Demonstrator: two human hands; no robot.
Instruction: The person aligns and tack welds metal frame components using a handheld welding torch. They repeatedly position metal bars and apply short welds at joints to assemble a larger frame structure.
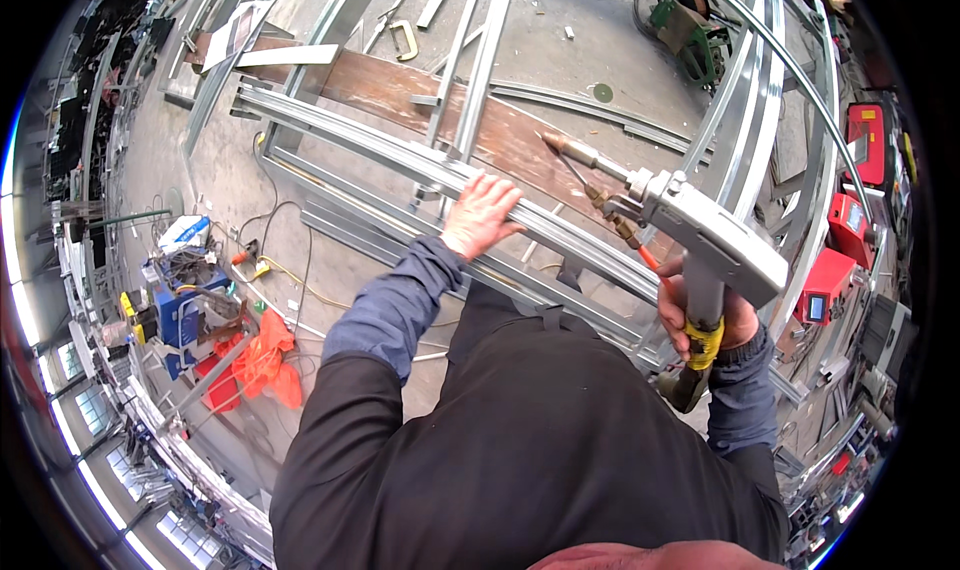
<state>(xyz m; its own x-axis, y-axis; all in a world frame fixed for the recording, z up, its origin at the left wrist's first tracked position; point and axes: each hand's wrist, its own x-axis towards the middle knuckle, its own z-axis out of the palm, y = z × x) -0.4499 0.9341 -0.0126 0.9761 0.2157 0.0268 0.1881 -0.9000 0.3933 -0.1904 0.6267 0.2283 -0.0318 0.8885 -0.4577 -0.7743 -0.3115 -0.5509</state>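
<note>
My left hand [482, 215] lies across a long galvanised metal rail [345, 128], its fingers bent over the far side and the thumb on the near side. In my right hand [679, 315] is a handheld welding gun [722, 235], with a pale grey body and yellow tape around its grip. The fingers wrap the grip below the body. The gun's coppery nozzle [568, 148] points to the far left, above a worn brown board [385, 92] and apart from the rail. A thin orange-red tube [648, 258] runs beside the nozzle. The trigger is hidden.
More metal profiles [490, 60] cross the board. A yellow clamp [404, 42] lies at the far side, near a green wire feeder [690, 40] with a spool. Red machines [826, 285] stand right. At left are a blue machine [180, 315], orange cloth [268, 360] and loose cables [308, 240].
</note>
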